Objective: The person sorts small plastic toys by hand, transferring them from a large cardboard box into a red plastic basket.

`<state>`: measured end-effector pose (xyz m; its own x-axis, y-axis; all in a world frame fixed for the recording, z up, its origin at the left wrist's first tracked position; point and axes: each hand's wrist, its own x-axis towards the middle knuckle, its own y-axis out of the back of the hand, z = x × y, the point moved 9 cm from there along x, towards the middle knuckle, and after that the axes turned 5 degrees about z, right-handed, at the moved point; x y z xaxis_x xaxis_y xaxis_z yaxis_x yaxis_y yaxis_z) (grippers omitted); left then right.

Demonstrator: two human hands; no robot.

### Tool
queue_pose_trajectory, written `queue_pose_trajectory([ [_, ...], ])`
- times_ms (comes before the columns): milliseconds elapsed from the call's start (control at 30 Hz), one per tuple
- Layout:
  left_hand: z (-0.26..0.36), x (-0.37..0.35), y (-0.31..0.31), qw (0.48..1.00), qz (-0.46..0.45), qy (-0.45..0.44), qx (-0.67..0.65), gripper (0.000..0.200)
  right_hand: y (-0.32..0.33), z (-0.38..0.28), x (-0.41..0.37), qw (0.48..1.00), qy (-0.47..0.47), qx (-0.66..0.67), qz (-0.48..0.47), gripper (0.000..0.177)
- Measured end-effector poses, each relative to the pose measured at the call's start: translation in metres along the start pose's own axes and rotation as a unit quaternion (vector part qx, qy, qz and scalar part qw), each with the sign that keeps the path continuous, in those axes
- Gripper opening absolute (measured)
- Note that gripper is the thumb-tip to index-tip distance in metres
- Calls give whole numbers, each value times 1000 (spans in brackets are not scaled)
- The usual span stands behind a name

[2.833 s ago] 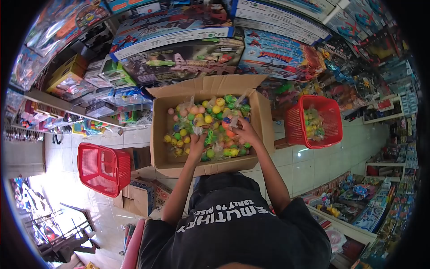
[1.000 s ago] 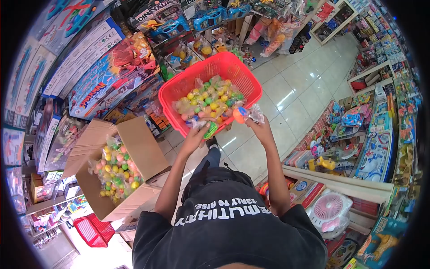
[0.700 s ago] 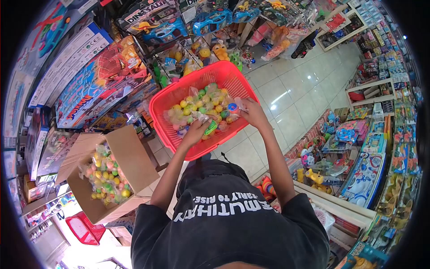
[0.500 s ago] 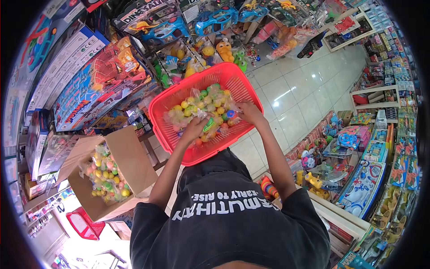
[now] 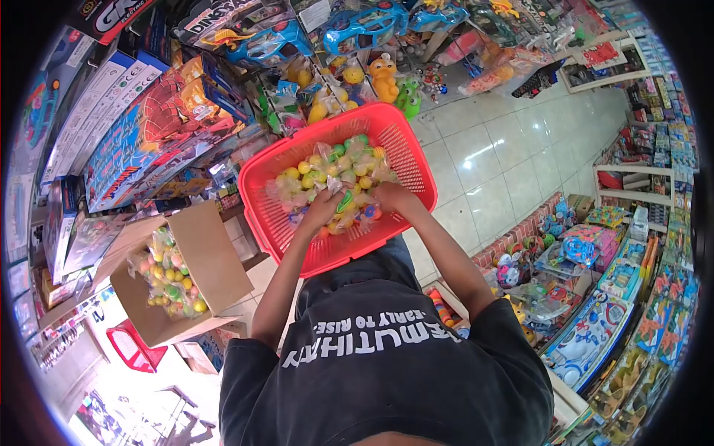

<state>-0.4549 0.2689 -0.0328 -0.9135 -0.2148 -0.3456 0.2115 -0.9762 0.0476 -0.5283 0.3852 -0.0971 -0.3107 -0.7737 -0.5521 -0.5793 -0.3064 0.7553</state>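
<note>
A red plastic basket holds several clear bags of small balls, mostly yellow and green with some blue and orange. Inside it, my left hand is closed at the bags, beside a green item; what the fingers grip is too small to make out. To the right, my right hand reaches into the basket among the bags, its fingertips hidden by the hand and the plastic.
An open cardboard box with more bagged balls stands at left. Toy boxes are stacked behind it. A tiled floor and low toy shelves lie right. A red stool-like item is lower left.
My right hand has moved left and inward from the basket's right side, over the bags. My left hand stays beside the green item. The view has shifted slightly.
</note>
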Motion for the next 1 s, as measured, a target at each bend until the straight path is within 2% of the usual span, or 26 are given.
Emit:
queue_pose_trajectory([
  [67,-2,-3,-1,999,5,39,12,27,-3,-3,3,1000,12,-4,-10,21],
  [100,-5,-1,0,999,9,42,14,27,-1,5,2,1000,-23,6,-2,20],
  [167,-8,1,-1,999,34,8,28,28,1,20,-4,998,-60,17,2,18],
  [233,-7,2,-4,999,29,26,19,29,23,32,-7,994,-78,-2,78,15],
  [333,-12,9,-7,999,24,34,30,31,41,38,-10,985,-120,58,112,16],
  [367,-14,13,-9,998,24,27,48,32,43,38,-12,985,-121,56,112,16],
  [433,-19,18,-15,999,24,25,34,34,40,21,-16,992,-45,-5,115,22],
  [500,-17,21,-19,999,23,23,20,36,12,30,-4,992,-41,-14,120,23],
  [567,-20,19,-27,995,-17,90,38,34,4,35,2,991,-33,-24,125,25],
  [633,-32,24,-28,994,-18,94,44,36,7,30,2,993,-4,4,119,25],
  [867,-65,33,-30,990,-25,117,78,39,6,32,6,998,-18,2,53,17],
  [933,-52,28,-29,992,-26,109,56,38,-4,34,8,996,-42,-63,-37,18],
  [1000,-44,23,-26,994,-21,104,32,37,9,24,1,997,-54,-46,-38,20],
])
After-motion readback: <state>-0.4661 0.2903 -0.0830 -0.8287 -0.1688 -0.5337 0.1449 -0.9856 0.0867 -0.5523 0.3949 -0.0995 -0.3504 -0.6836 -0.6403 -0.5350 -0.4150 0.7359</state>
